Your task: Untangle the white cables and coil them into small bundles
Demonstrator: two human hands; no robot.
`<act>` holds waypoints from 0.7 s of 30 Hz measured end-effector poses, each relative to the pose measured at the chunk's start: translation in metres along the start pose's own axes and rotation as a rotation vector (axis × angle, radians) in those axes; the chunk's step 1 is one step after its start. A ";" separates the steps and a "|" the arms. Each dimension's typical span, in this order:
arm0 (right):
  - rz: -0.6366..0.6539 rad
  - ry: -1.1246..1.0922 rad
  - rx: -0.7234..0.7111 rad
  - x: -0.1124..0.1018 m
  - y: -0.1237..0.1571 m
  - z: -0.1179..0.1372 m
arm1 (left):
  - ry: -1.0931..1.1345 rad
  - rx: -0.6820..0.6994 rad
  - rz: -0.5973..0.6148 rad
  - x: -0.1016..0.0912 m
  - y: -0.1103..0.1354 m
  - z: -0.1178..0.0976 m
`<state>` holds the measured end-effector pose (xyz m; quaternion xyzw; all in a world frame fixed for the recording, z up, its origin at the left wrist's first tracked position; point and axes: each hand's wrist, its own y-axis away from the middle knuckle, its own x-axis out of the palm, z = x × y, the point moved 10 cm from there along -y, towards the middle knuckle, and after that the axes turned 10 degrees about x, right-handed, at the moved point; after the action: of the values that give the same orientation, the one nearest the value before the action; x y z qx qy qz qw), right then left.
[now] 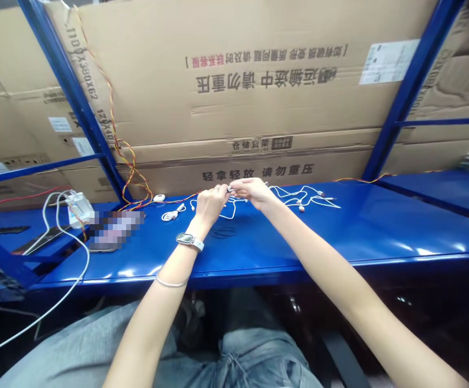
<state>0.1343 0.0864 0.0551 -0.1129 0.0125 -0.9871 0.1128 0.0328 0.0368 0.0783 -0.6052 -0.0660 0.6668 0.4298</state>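
Left hand [211, 207] and right hand [253, 193] meet above the blue shelf [339, 231], fingertips together pinching a white earphone cable [231, 214]; the exact pinched part is too small to tell. Tangled earphones [299, 196] lie right; a coiled cable [171, 215] lies left, near a red-yellow wire [133, 178].

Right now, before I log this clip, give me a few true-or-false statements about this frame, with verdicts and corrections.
1. The left hand has a watch on its wrist. True.
2. The right hand wears a glove. False: it is bare.
3. A coiled white cable lies on the blue steel shelf, left of the hands. True.
4. The twisted red-and-yellow wire lies inside a drawer. False: it hangs down the front of a cardboard carton.
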 end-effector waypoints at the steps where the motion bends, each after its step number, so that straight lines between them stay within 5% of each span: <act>1: -0.018 -0.003 -0.001 0.000 0.000 0.000 | -0.015 0.008 -0.002 -0.001 -0.001 -0.002; 8: -0.069 0.067 -0.060 -0.003 0.004 0.008 | -0.086 -0.058 0.013 0.006 -0.001 0.009; 17: -0.106 0.256 0.004 -0.009 0.001 -0.004 | -0.035 -0.590 0.170 0.017 0.052 0.137; 21: -0.060 0.358 0.021 -0.007 -0.002 -0.009 | -0.010 -0.690 0.173 0.017 0.069 0.163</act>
<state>0.1382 0.0902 0.0448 0.0655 0.0189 -0.9944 0.0804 -0.1401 0.0756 0.0656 -0.7149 -0.2378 0.6422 0.1416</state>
